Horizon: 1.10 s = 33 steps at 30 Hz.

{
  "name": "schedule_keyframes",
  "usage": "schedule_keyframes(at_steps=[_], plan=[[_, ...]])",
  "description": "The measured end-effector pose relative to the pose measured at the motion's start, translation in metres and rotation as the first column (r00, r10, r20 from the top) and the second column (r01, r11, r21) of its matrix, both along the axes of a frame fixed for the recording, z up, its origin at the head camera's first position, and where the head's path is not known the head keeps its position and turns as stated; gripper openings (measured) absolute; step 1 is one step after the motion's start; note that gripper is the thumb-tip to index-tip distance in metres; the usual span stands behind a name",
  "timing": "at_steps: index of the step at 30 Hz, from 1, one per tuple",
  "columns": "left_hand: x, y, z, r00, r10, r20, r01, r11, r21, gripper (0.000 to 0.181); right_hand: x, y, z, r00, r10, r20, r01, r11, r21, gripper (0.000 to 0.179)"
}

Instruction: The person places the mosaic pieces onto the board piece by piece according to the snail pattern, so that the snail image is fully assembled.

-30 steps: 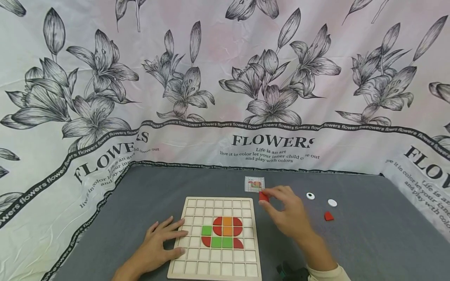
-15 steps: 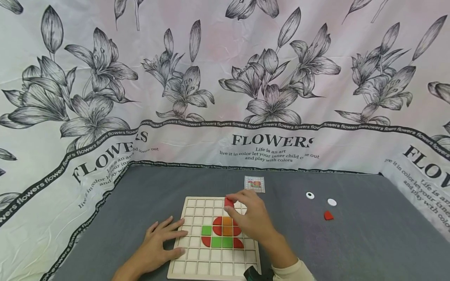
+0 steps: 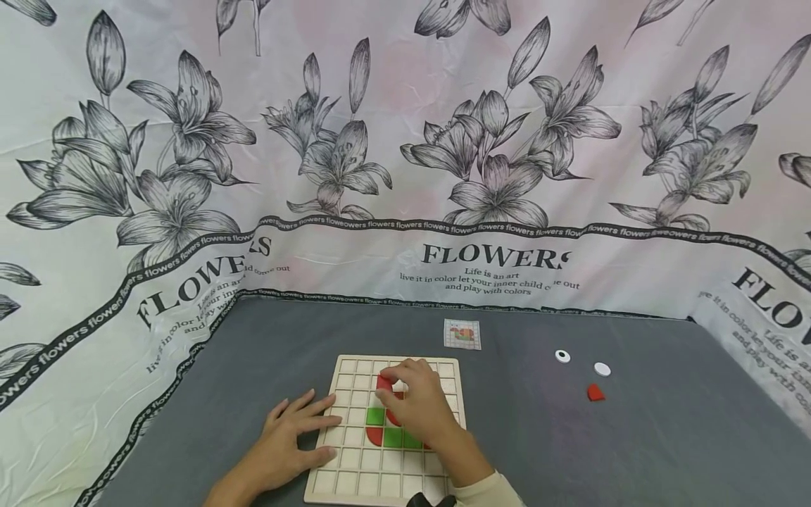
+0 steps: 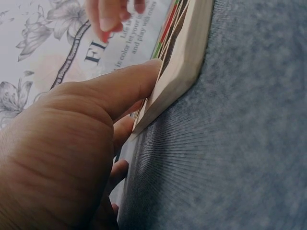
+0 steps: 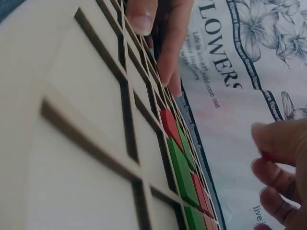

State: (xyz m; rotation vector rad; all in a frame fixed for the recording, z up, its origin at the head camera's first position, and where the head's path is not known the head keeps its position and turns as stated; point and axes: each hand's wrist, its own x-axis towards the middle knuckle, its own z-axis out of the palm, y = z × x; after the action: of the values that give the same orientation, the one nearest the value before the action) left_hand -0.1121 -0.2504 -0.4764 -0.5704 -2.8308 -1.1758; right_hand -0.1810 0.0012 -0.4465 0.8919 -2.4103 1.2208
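My left hand (image 3: 288, 440) rests along the left edge of a wooden grid board (image 3: 355, 482), with its fingers spread and fairly straight. In the left wrist view its thumb (image 4: 129, 86) touches the board's edge. Over the board's upper middle, my right hand (image 3: 424, 405) pinches a red tile (image 3: 383, 382) between thumb and fingers. Just below that tile are a green square tile (image 3: 375, 416) and a red rounded tile (image 3: 375, 436), both set in the grid. Further green tiles (image 3: 393, 438) lie alongside. My right hand hides other set tiles.
Behind the board lies a small pattern card (image 3: 462, 334). To the right, on the grey cloth (image 3: 538, 436), are a white disc with a black dot (image 3: 562, 356), a plain white disc (image 3: 602, 369) and a loose red piece (image 3: 595, 392). A flower-printed curtain (image 3: 342, 260) stands behind.
My right hand has carried the red tile leftward from beside the card to over the board's upper middle. My left hand has stayed on the board's edge.
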Motion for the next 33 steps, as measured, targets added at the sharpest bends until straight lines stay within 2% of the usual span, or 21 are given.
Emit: schedule_keyframes(at_steps=[6,16,24,33], plan=[[-0.001,0.000,0.001,1.000,0.006,0.017,-0.006,1.000,-0.004,0.044,-0.003,-0.007,-0.012,1.000,-0.028,-0.009,0.029,0.995,0.098,0.016],[0.000,-0.001,0.000,1.000,0.019,-0.006,-0.019,1.000,-0.006,0.044,-0.002,-0.014,-0.017,0.999,-0.046,0.008,0.043,0.974,0.223,0.022],[-0.001,0.001,0.001,1.000,0.019,0.021,-0.019,1.000,0.007,0.045,-0.002,-0.013,-0.021,0.998,-0.032,-0.058,0.044,0.975,0.220,0.014],[-0.001,0.001,0.001,1.000,0.017,0.012,-0.017,1.000,0.001,0.045,0.000,-0.014,-0.021,0.995,-0.076,-0.066,0.088,0.972,0.219,0.010]])
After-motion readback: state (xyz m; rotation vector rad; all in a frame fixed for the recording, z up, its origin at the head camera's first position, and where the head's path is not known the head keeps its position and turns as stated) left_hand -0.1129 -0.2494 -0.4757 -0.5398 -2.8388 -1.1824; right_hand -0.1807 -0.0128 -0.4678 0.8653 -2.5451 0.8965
